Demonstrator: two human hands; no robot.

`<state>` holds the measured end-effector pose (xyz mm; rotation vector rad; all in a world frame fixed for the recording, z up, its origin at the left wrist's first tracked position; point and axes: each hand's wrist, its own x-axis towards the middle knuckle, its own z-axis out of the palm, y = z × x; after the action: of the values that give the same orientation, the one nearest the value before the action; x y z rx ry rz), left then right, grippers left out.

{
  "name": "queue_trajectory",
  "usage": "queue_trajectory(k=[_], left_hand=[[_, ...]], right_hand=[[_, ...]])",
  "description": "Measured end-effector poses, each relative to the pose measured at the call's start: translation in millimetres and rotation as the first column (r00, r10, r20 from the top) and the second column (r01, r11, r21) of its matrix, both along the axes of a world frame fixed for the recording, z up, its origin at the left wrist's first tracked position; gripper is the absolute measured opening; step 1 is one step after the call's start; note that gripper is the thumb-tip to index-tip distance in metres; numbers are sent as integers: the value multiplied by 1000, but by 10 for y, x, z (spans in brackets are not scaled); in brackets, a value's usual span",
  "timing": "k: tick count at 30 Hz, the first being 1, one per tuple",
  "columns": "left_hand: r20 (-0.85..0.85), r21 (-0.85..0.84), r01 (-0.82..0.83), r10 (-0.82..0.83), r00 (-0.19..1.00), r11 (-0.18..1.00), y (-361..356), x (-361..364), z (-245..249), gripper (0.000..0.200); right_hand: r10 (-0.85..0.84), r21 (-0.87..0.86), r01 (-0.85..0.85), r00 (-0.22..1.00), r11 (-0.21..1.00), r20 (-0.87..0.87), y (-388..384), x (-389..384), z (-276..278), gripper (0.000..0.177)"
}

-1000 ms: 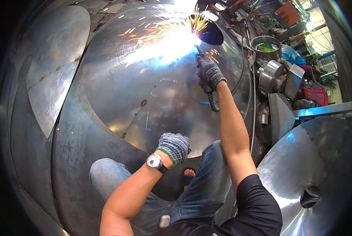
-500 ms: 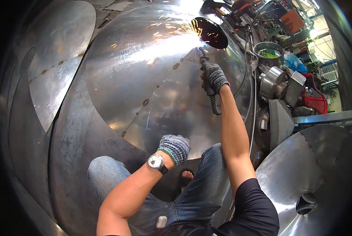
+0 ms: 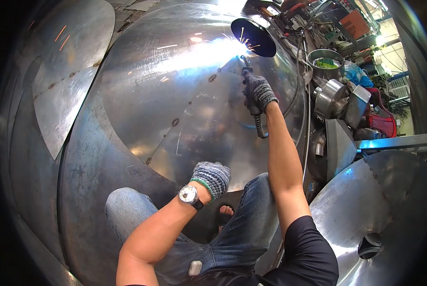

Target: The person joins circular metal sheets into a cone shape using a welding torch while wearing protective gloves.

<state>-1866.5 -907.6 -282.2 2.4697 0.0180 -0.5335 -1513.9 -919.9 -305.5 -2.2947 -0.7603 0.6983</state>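
My right hand (image 3: pixel 262 90), in a grey knit glove, is wrapped round a black welding torch (image 3: pixel 256 113). The torch tip meets a large shiny sheet-metal cone (image 3: pixel 213 126) beside the rim of its dark round hole (image 3: pixel 262 39). A bright arc burns there with short sparks, and its glare washes out the metal to the left. My left hand (image 3: pixel 212 179), also gloved, is closed in a fist at the cone's near edge, with nothing visible in it. Tack welds (image 3: pixel 175 122) dot a seam running from near the hole toward the lower left.
Another curved metal sheet (image 3: pixel 75 57) lies at the left, and a cone with a hole (image 3: pixel 352 205) stands at lower right. On the right are a steel pot (image 3: pixel 325 71), metal fittings (image 3: pixel 332 99), a red plastic basket (image 3: pixel 384 125) and a cable (image 3: pixel 307 124).
The spray of sparks beside the hole has shrunk into a small burst with a whiter, wider glare. A few sparks now fly at far left. Both hands stay nearly in place.
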Motion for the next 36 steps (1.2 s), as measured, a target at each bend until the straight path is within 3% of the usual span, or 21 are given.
queue_trajectory(k=[1,2,4,5,7,9,11,15,17,18,20,23,26,30,32,33,34,35,36], left_hand=[[1,0,0,0,1000,1000,0,4,-6,28],[-3,-6,-7,7,1000,1000,-6,17,-13,27],[-13,-16,-27,27,1000,1000,-26,11,-30,27],[-10,-15,-32,32,999,999,-21,9,-41,28],[-7,-16,-33,33,999,999,-12,-2,-38,28],[-11,-1,-58,58,998,998,-8,3,-8,28],[-11,-3,-49,49,999,999,5,6,25,28],[-30,-17,-43,43,999,999,20,8,40,29],[-34,-28,-36,35,999,999,17,6,36,29],[-31,-28,-26,25,999,999,23,6,39,28],[-29,-27,-14,13,999,1000,25,3,54,28],[-34,-19,-24,23,999,1000,24,-5,63,28],[-11,-21,-55,55,998,998,8,-7,50,29],[-16,-7,-51,51,999,999,15,-8,58,28],[-12,-22,-56,55,998,998,4,-7,47,28],[-16,-21,-54,53,998,998,-3,-6,39,28],[-21,-19,-52,52,998,998,-2,-4,35,28],[-22,-18,-51,50,998,999,2,-5,40,28],[-23,-20,-47,46,999,999,7,-6,49,28]], right_hand=[[63,164,-72,996,984,61,-5,11,-50,57],[64,164,-74,996,984,62,-41,47,-72,57],[203,7,-213,938,977,282,-8,-96,66,50],[217,11,-229,936,973,279,44,-81,55,50],[8,41,-9,1000,999,29,0,76,-26,38],[6,91,-8,1000,996,17,-25,90,-44,33],[202,-16,-207,936,978,288,-31,-38,78,36],[200,7,-212,930,977,310,9,35,-3,40],[21,27,-23,995,999,98,35,-49,70,40],[18,26,-21,995,999,99,20,1,26,40],[206,21,-222,933,975,296,-23,147,-121,48],[95,83,-122,956,989,278,-9,101,-97,52],[112,126,-144,967,981,231,-51,211,-180,55],[74,43,-82,982,996,174,-77,201,-259,56],[205,31,-231,911,972,358,-84,227,-280,58],[204,31,-230,911,973,357,-33,49,-86,58],[20,2,-20,988,1000,156,91,-312,315,55],[-183,-69,180,982,981,-43,156,-512,537,52],[-185,-68,182,982,981,-43,153,-476,522,52]])
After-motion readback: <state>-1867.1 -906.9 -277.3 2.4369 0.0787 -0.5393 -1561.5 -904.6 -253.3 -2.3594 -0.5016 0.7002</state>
